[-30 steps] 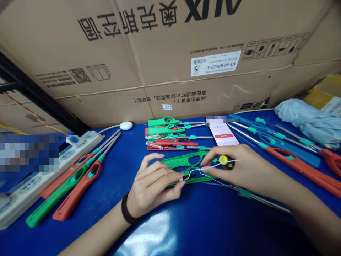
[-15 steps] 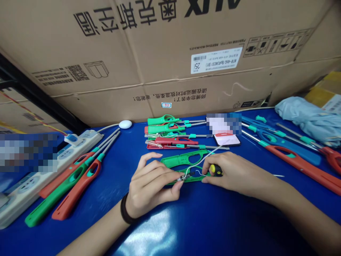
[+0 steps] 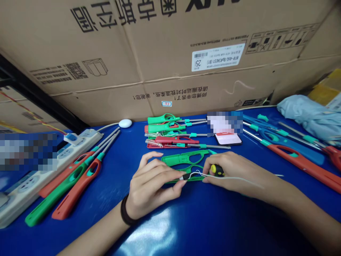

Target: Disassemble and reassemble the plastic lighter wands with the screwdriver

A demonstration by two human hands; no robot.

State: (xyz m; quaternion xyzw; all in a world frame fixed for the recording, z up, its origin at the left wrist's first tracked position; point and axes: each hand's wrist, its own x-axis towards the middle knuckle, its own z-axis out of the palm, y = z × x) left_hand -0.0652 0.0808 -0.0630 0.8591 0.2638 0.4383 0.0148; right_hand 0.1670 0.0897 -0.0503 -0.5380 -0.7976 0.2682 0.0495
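My left hand (image 3: 150,186) pinches a small black igniter piece (image 3: 185,176) between thumb and fingertips. A thin white wire (image 3: 236,177) leads from that piece and trails across the front of my right hand (image 3: 226,167). A small screwdriver (image 3: 217,170) with a yellow and black handle is tucked in my right hand, whose thumb and forefinger close by the wire; whether they grip it I cannot tell. Just behind the fingers lies an opened green lighter shell half (image 3: 177,160). Another green shell half (image 3: 196,179) sits beneath the igniter piece, partly hidden by my hands.
Several lighters, green and red (image 3: 173,140), lie in a row behind the shells beside a phone (image 3: 229,138). More stick lighters lie left (image 3: 77,188) and right (image 3: 301,167). A power strip (image 3: 64,154) runs along the left; a large cardboard box (image 3: 119,99) stands behind.
The white wire has swung from pointing up and away to lying rightward over my right hand. The black piece has turned in my left fingers. Both hands stay almost in place.
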